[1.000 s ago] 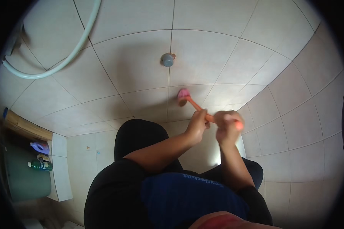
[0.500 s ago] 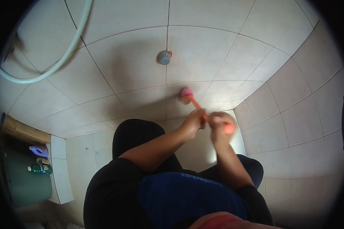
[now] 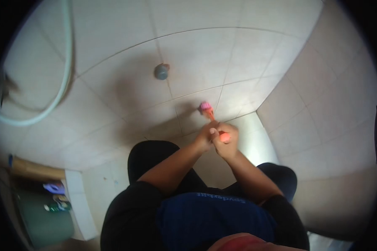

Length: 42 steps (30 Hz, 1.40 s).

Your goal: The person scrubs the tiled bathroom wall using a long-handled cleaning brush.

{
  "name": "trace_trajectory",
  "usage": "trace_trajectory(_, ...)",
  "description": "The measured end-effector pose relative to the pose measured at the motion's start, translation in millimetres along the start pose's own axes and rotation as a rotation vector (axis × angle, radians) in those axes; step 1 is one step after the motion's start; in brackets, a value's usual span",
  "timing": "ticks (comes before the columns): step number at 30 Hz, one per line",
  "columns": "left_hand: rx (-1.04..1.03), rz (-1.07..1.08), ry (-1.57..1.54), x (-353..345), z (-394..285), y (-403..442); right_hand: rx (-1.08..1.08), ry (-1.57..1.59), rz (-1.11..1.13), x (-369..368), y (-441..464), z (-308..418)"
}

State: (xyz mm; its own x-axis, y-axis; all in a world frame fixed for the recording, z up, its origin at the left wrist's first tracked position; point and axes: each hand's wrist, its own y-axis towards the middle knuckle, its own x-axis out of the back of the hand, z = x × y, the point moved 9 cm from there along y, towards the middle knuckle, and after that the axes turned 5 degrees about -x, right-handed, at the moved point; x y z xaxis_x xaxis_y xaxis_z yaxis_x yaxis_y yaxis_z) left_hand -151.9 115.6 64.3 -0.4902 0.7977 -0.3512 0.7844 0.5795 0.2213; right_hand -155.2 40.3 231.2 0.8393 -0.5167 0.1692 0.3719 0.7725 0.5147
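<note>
A scrubbing brush with an orange handle and pink bristles (image 3: pixel 206 107) is held in both hands, its head at the lower part of the tiled wall (image 3: pixel 197 54). I cannot tell whether the bristles press on the tile. Wrapped round the handle nearer the head is my left hand (image 3: pixel 204 137). My right hand (image 3: pixel 228 144) grips the rear of the handle, close against the left, and the rounded orange end shows between its fingers.
A grey pipe cap (image 3: pixel 161 72) sticks out of the wall above the brush. At the left hangs a pale hose (image 3: pixel 67 54). Beside a white-tiled ledge (image 3: pixel 81 209) lie a purple bottle (image 3: pixel 54 188) and a green bottle (image 3: pixel 56 206). The right wall (image 3: pixel 318 96) meets this one in a corner.
The view has turned, so the wall, pipe cap and hose sit differently. My right hand has come in against my left, and the brush now points more steeply up the wall.
</note>
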Motion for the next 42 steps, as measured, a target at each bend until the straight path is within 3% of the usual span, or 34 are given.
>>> trace_trajectory(2,-0.261,0.148,0.006,-20.0,-50.2,-4.4,0.252,0.112,-0.012,14.8,7.0,69.3)
trace_trajectory(3,0.03,0.008,-0.207,-34.4,-82.7,-10.5,0.432,0.159,-0.012,18.5,1.9,97.0)
trace_trajectory(4,0.318,-0.148,-0.41,-45.1,-86.9,-21.2,0.421,0.161,-0.056,24.0,1.2,100.6)
trace_trajectory(5,0.346,-0.131,-0.393,-46.1,-77.9,-22.7,0.461,0.089,0.004,19.6,-1.6,107.9)
trace_trajectory(6,-0.069,-0.121,0.117,-32.4,-101.3,-14.4,0.504,0.013,0.071,14.4,-4.0,112.5)
trace_trajectory(7,-0.157,-0.059,0.284,-30.3,-99.0,-10.6,0.505,0.004,0.044,15.6,-3.3,102.2)
trace_trajectory(9,-0.047,0.036,0.347,-24.4,-57.9,4.9,0.371,-0.197,-0.004,4.8,1.7,44.3)
trace_trajectory(11,0.05,0.072,0.382,-19.8,-25.9,17.5,0.251,-0.204,-0.045,0.8,0.6,-23.3)
trace_trajectory(15,0.165,0.064,0.321,-31.7,-5.6,25.2,0.032,-0.077,-0.134,27.4,8.4,-48.8)
trace_trajectory(16,0.192,0.05,0.256,-38.4,-10.6,27.6,0.037,-0.076,-0.146,37.7,13.7,-33.2)
trace_trajectory(18,0.258,0.011,0.043,-57.7,-32.5,28.2,0.325,-0.046,-0.129,59.2,18.6,37.8)
trace_trajectory(21,0.305,0.014,-0.198,-83.4,-59.8,22.2,0.498,0.057,-0.042,71.5,14.1,84.5)
trace_trajectory(23,0.198,0.089,0.004,-76.3,-46.0,31.1,0.511,0.059,-0.035,70.1,15.3,65.2)
trace_trajectory(25,0.074,0.165,0.295,-65.3,-17.3,45.2,0.391,-0.066,-0.083,63.4,19.1,12.3)
trace_trajectory(28,0.082,0.165,0.412,-65.1,12.7,58.2,0.227,-0.114,-0.074,66.9,20.2,-37.7)
trace_trajectory(31,0.126,0.108,0.334,-69.8,20.6,63.2,0.255,-0.055,-0.106,83.9,18.1,-34.6)
trace_trajectory(32,0.148,0.079,0.292,-75.1,11.1,64.6,0.255,-0.058,-0.099,94.0,23.0,-8.9)
trace_trajectory(34,0.246,-0.016,0.06,-96.8,-25.9,60.7,0.494,0.075,-0.121,119.8,25.7,64.0)
trace_trajectory(35,0.257,-0.052,-0.094,-107.3,-40.0,60.3,0.489,0.073,-0.104,120.5,27.7,66.1)
trace_trajectory(36,0.196,-0.058,-0.393,-119.2,-45.6,60.2,0.577,0.088,-0.057,119.9,23.1,74.0)
trace_trajectory(37,0.19,-0.066,-0.412,-117.5,-38.3,60.7,0.666,0.101,-0.009,119.2,18.3,81.2)
trace_trajectory(39,-0.087,0.022,0.002,-104.9,-26.5,72.3,0.658,0.058,-0.015,115.7,17.8,50.5)
trace_trajectory(41,-0.358,0.096,0.433,-98.4,-7.3,77.7,0.327,-0.057,-0.07,116.9,28.0,-11.4)
trace_trajectory(42,-0.422,0.11,0.543,-98.8,2.5,76.1,0.331,-0.06,-0.055,113.3,20.1,-35.4)
